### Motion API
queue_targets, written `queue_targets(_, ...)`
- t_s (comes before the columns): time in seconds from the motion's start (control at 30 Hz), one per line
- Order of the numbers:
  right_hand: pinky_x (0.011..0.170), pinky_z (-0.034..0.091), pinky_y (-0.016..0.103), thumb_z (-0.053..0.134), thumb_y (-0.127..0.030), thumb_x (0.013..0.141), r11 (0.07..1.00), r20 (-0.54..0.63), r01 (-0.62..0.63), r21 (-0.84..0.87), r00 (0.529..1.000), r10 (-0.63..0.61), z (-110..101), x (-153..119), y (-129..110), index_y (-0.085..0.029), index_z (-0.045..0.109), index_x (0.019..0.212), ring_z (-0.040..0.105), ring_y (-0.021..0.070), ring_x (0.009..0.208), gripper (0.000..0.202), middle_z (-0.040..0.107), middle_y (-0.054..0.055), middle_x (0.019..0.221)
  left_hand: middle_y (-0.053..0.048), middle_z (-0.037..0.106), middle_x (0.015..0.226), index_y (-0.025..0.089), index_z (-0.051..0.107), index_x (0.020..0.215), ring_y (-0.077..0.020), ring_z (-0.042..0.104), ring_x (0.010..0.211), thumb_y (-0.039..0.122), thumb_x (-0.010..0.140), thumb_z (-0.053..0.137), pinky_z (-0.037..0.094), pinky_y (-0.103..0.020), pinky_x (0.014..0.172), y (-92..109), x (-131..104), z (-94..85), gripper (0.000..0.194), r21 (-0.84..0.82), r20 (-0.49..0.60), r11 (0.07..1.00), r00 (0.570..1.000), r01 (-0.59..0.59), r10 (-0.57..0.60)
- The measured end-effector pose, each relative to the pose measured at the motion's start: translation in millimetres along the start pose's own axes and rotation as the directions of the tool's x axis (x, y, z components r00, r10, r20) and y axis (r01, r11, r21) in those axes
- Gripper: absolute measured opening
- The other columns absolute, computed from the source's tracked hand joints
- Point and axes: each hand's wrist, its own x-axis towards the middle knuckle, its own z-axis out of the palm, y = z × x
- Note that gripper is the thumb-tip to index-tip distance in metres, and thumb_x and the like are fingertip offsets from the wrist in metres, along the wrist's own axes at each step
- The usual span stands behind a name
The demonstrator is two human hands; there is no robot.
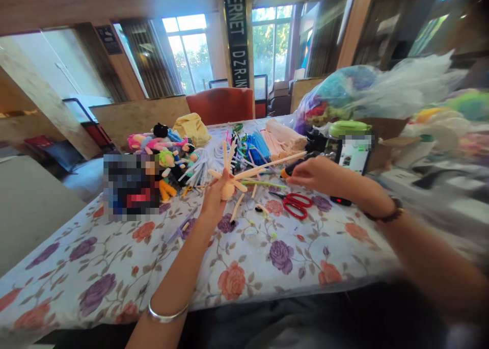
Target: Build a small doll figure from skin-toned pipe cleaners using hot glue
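Observation:
My left hand (214, 198) is closed round a peach figure of fuzzy pipe cleaners (228, 190), with several stems sticking up and out. Two long peach stems (267, 164) reach from it to the right. My right hand (321, 178) hangs over the table with its fingers curled together; what they hold, if anything, I cannot make out. Just behind those fingers is a dark tool with an orange tip (284, 172), partly hidden by the hand. Red-handled scissors (296, 205) lie below the right hand. Short peach offcuts with black ends (237, 208) lie between the hands.
Bundles of white (198, 164), blue (256, 148) and peach pipe cleaners (282, 137) lie at the back. Fuzzy dolls (166, 144) are piled at the left. A phone (353, 155) stands upright at the right, near stuffed plastic bags (340, 91). A flowered cloth (263, 275) covers the table.

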Motion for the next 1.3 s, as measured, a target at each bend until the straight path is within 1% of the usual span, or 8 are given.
queue_targets(0.13,0.041,0.027,0.026,0.062,-0.037,0.074,0.992,0.322,-0.066,-0.106,0.942,0.097,24,2,10,-0.018,0.052,0.045,0.038,0.0089,0.037,0.037,0.049,0.002,0.044,-0.003,0.062,0.064,0.013,0.062,0.063,-0.0107,0.056,0.056,0.046,0.062,0.074,0.041,-0.021,0.048,-1,3,-2.8,0.035,0.011,-0.029,1.000,0.999,-0.020,0.021)
queue_targets(0.4,0.038,0.022,0.025,0.058,-0.034,0.073,0.990,0.257,0.005,-0.143,0.966,0.032,46,9,9,-0.019,0.041,0.038,0.029,0.0067,0.036,0.041,0.041,0.001,0.042,-0.001,0.061,0.057,0.014,0.063,0.060,-0.0076,0.051,0.048,0.042,0.059,0.076,0.035,-0.021,0.045,7,5,-7.7,0.032,-0.006,-0.096,0.988,0.984,-0.153,0.152)
queue_targets(0.53,0.042,0.031,0.023,0.052,-0.039,0.077,0.986,0.275,-0.059,0.158,0.961,0.013,42,14,15,-0.017,0.054,0.047,0.042,0.0088,0.041,0.037,0.051,0.002,0.045,-0.001,0.062,0.056,0.014,0.061,0.059,-0.0088,0.053,0.048,0.046,0.060,0.074,0.036,-0.021,0.047,12,5,-8.4,0.034,0.021,-0.142,0.978,0.968,-0.208,0.208)
queue_targets(0.67,0.052,0.042,0.024,0.049,-0.042,0.080,0.754,0.376,-0.202,0.624,0.924,-0.063,39,14,17,-0.016,0.059,0.059,0.051,0.0105,0.051,0.035,0.059,0.003,0.057,-0.001,0.062,0.055,0.015,0.061,0.058,-0.0089,0.053,0.048,0.046,0.060,0.074,0.036,-0.021,0.047,13,5,-9.3,0.034,0.012,-0.140,0.971,0.961,-0.240,0.239)
queue_targets(0.87,0.052,0.044,0.025,0.051,-0.048,0.083,0.351,0.410,-0.386,0.853,0.912,0.008,43,5,-8,-0.018,0.049,0.059,0.049,0.0096,0.048,0.038,0.051,-0.001,0.056,-0.001,0.062,0.055,0.015,0.062,0.057,-0.0104,0.056,0.052,0.044,0.060,0.075,0.037,-0.021,0.049,9,6,-8.7,0.031,0.030,-0.163,0.962,0.949,-0.270,0.271)
queue_targets(1.0,0.050,0.043,0.026,0.046,-0.048,0.085,0.279,0.369,-0.355,0.892,0.929,0.002,40,5,-28,-0.019,0.046,0.058,0.049,0.0109,0.048,0.039,0.049,0.000,0.055,0.000,0.062,0.055,0.015,0.064,0.058,-0.0105,0.056,0.054,0.042,0.060,0.075,0.037,-0.021,0.051,6,6,-7.7,0.029,0.060,-0.161,0.954,0.940,-0.295,0.301)
queue_targets(1.2,0.054,0.045,0.026,0.041,-0.056,0.085,0.317,0.377,-0.363,0.876,0.926,0.020,42,18,-35,-0.020,0.045,0.060,0.051,0.0106,0.049,0.044,0.050,-0.001,0.057,0.001,0.060,0.054,0.016,0.067,0.059,-0.0075,0.050,0.051,0.040,0.060,0.076,0.034,-0.021,0.050,3,5,-8.7,0.025,0.110,-0.153,0.944,0.934,-0.310,0.324)
queue_targets(1.3,0.052,0.043,0.025,0.046,-0.056,0.082,0.270,0.387,-0.378,0.885,0.922,0.021,44,22,-36,-0.019,0.046,0.059,0.051,0.0105,0.048,0.044,0.052,-0.001,0.056,0.002,0.059,0.054,0.016,0.068,0.060,-0.0070,0.048,0.051,0.041,0.061,0.075,0.034,-0.021,0.051,2,6,-10.1,0.026,0.125,-0.136,0.938,0.931,-0.322,0.338)
